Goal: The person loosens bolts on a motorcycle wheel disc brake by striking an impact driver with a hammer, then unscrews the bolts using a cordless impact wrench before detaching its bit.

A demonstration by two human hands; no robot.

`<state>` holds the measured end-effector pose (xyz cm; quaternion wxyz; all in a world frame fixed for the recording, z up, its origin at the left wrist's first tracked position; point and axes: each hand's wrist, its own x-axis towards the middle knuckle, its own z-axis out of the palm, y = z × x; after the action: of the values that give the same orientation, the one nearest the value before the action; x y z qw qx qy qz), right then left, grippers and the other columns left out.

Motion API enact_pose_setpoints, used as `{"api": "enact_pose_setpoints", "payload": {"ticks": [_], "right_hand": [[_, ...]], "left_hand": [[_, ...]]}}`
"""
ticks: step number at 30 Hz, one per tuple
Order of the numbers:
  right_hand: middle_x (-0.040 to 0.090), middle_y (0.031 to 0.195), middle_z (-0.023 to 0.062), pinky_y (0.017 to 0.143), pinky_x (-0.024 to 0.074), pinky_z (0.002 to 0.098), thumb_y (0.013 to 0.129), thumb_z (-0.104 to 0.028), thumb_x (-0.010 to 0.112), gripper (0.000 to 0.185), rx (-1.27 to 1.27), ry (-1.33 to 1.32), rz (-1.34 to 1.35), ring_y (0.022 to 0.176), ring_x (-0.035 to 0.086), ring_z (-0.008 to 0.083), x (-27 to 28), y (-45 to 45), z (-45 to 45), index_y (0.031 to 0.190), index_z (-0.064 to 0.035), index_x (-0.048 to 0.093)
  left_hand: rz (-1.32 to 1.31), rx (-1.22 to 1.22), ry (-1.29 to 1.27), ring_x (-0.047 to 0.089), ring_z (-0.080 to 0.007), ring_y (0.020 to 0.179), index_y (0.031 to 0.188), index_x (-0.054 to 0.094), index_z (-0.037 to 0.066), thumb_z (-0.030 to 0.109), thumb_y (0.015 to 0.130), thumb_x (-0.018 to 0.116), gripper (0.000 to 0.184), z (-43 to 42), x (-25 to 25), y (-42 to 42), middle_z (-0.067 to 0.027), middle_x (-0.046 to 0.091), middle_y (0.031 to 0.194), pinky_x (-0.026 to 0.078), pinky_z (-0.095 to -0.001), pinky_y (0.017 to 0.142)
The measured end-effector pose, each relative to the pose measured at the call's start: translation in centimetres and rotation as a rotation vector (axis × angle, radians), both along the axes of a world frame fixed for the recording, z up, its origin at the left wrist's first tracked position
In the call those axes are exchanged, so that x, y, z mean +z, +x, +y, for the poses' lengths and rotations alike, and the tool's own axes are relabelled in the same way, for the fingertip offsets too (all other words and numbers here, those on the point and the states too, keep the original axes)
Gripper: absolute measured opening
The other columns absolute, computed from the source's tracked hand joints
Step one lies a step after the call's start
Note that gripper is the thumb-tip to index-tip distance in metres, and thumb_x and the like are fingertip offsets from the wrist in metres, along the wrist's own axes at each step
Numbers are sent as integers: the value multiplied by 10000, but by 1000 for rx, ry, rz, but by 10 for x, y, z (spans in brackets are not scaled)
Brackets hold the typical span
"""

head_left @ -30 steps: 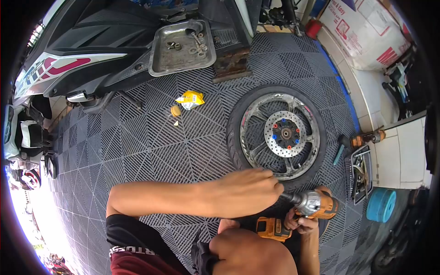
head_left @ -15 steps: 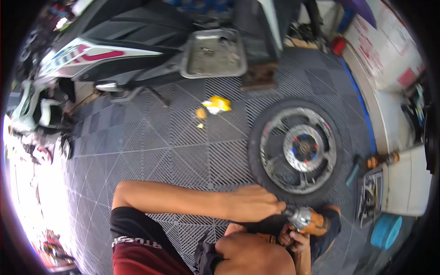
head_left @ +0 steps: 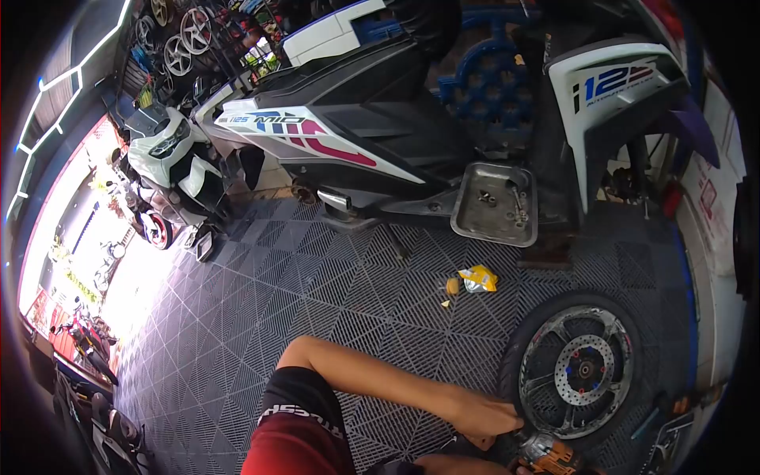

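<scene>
My left hand (head_left: 484,421) reaches across from the left, its fingers closed round the dark front end of an orange and silver impact wrench (head_left: 548,454). At the bottom edge, my right hand (head_left: 523,470) is mostly cut off, with fingers against the wrench beneath its silver head. Just beyond the tool, a wheel (head_left: 529,380) with a black tyre and a perforated brake disc (head_left: 567,372) lies flat on the ridged floor mat (head_left: 348,317).
Behind stands a white and black scooter (head_left: 364,119). A metal tray (head_left: 475,226) holds small parts. A yellow packet (head_left: 478,279) and a round tan item (head_left: 452,286) lie on the mat. More motorcycles stand left; a tool basket (head_left: 669,443) is at lower right.
The view has tilted up and swung left, so the wheel, tray and hands sit lower and further right in the picture. My left hand stays at the wrench's front end.
</scene>
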<state>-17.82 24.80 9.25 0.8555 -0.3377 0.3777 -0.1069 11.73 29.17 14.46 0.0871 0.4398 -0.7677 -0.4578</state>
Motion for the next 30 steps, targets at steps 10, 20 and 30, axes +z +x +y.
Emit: {"api": "enact_pose_setpoints", "payload": {"ticks": [10,20,30], "right_hand": [[666,891,102,586,465,313,848,-16,698,328,31,224,-104,677,605,166,-29,-15,0,1163,22,617],[595,694,56,525,391,278,872,-87,721,195,92,85,-86,582,538,134,-17,-8,-5,1013,29,651],[579,685,52,530,400,272,850,-115,745,244,148,-24,-41,563,519,123,-12,0,-10,985,55,634]], "left_hand": [[-155,195,-93,714,-310,710,1351,524,21,174,958,595,428,13,30,-11,-169,723,888,580,-407,573],[-154,93,7,725,-326,761,1344,527,-29,256,920,682,533,-6,29,-4,-210,706,1064,598,-414,595],[124,120,241,648,-280,791,1064,657,-26,292,985,637,328,-17,26,38,-137,650,869,506,-406,698]]}}
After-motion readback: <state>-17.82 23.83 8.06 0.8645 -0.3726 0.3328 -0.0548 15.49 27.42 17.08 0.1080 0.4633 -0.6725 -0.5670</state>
